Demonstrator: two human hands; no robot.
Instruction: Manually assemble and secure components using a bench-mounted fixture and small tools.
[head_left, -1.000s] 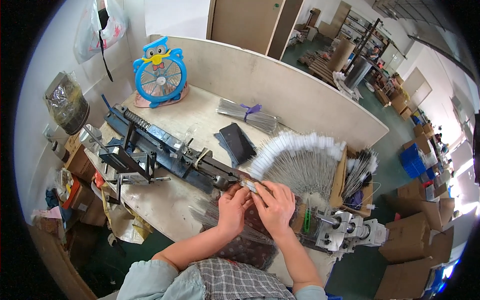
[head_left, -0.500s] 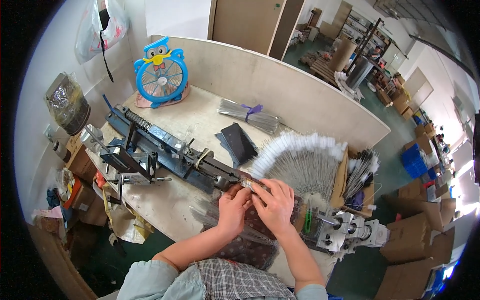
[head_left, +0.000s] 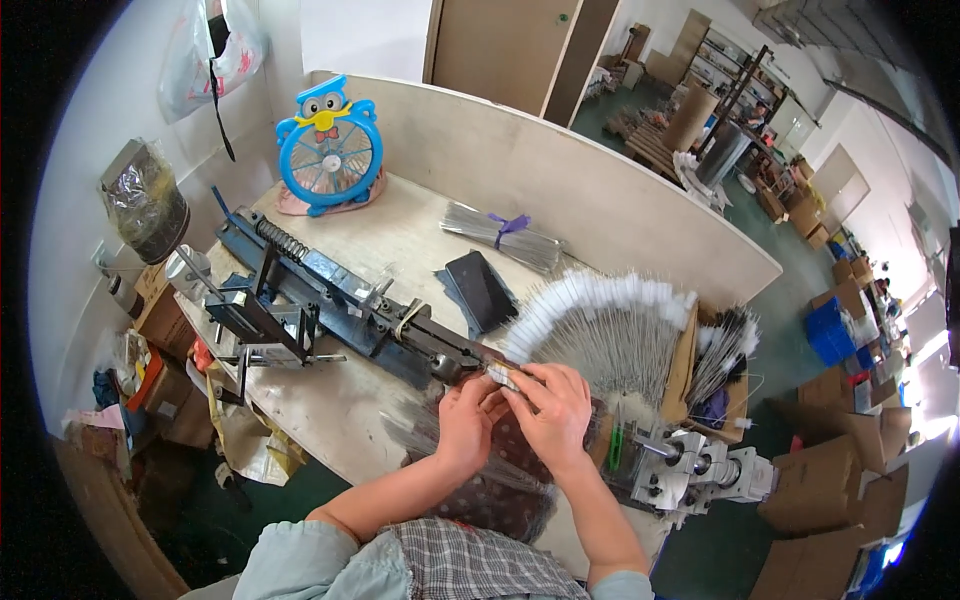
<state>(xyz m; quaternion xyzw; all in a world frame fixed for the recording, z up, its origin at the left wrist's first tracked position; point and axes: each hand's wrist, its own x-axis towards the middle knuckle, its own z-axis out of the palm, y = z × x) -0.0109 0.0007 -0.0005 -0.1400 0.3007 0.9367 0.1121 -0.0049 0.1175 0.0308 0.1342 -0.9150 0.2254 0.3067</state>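
My left hand (head_left: 468, 420) and my right hand (head_left: 552, 405) meet at the near right end of a long dark metal machine (head_left: 370, 320) on the bench. Both have their fingers pinched together. A small whitish piece (head_left: 502, 376) shows between the fingertips; the fingers hide most of it, and I cannot tell its kind. Just right of and beyond the hands, many thin wire brushes (head_left: 610, 335) with white bristle ends lie fanned out. Thin wires (head_left: 415, 425) lie to the left of my left hand, and more rest over the dotted dark cloth (head_left: 520, 510) below the hands.
A blue toy-shaped fan (head_left: 330, 160) stands at the back left. A tied wire bundle (head_left: 505, 238) and a dark phone (head_left: 478, 290) lie beyond the machine. To the right are a carton (head_left: 682, 365) of brushes, a green-handled tool (head_left: 615, 448) and a silver metal mechanism (head_left: 700, 465).
The view has shifted slightly, so the bench things sit a little farther right. Both hands stay together at the machine's end; the whitish piece shows more clearly between the fingertips.
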